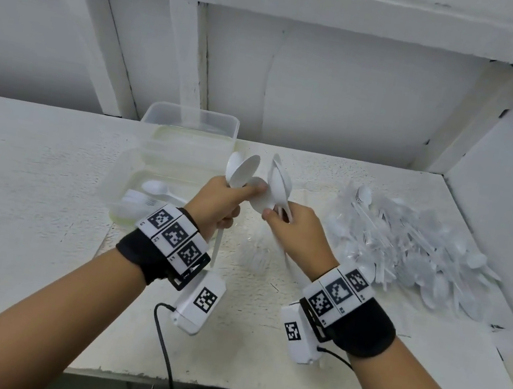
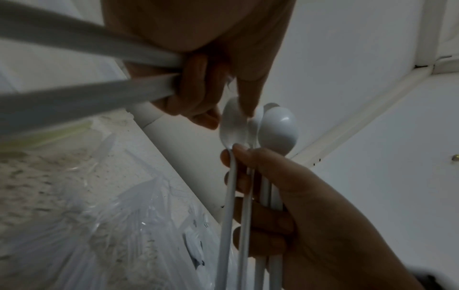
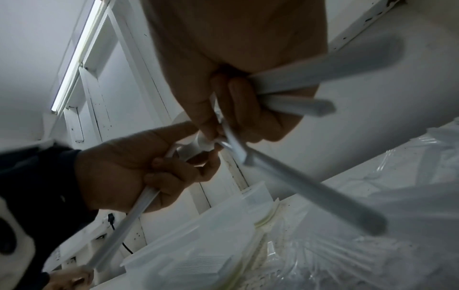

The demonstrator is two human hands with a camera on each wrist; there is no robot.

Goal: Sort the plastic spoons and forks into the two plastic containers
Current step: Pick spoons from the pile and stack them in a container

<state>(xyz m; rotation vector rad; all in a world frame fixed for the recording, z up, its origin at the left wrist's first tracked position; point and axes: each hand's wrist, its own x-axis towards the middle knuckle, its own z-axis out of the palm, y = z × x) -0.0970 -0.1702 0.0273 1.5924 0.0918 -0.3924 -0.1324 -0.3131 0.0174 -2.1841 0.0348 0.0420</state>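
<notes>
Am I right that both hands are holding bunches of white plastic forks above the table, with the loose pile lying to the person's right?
Not quite: they are spoons, not forks. The head view shows rounded bowls fanned above the left hand and the right hand. The rest holds: both bunches are above the table, and the loose pile lies to the right.

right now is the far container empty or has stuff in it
Looks empty: through the far container's clear walls nothing shows inside, while the near container holds a few white pieces.

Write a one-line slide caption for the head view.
Left hand and right hand each grip white plastic spoons above the table.
</notes>
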